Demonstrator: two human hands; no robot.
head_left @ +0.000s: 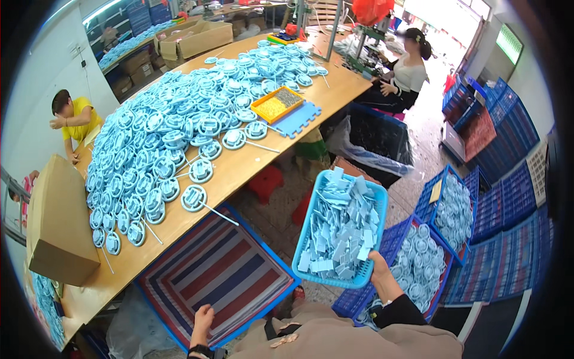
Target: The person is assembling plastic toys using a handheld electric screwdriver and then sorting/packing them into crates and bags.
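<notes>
My right hand [381, 270] grips the near right corner of a light blue plastic basket [362, 276] and holds it up in front of me. Many small flat pale blue plastic pieces [341, 224] fill the basket. My left hand [204, 318] is low, its fingers curled, and I see nothing in it. Below that hand lies a blue-rimmed crate lined with red, white and blue striped cloth [218, 272]. On the wooden table [257, 164] beyond is a large heap of round light blue plastic parts [173, 128], some with sticks or cords trailing.
On the table, an orange tray [286, 115] of small parts sits by a blue foam mat [299, 121]. A cardboard box [63, 230] stands at left. Blue crates [427, 305] of round parts are at right. One person [84, 119] sits at left, another [406, 75] at a machine.
</notes>
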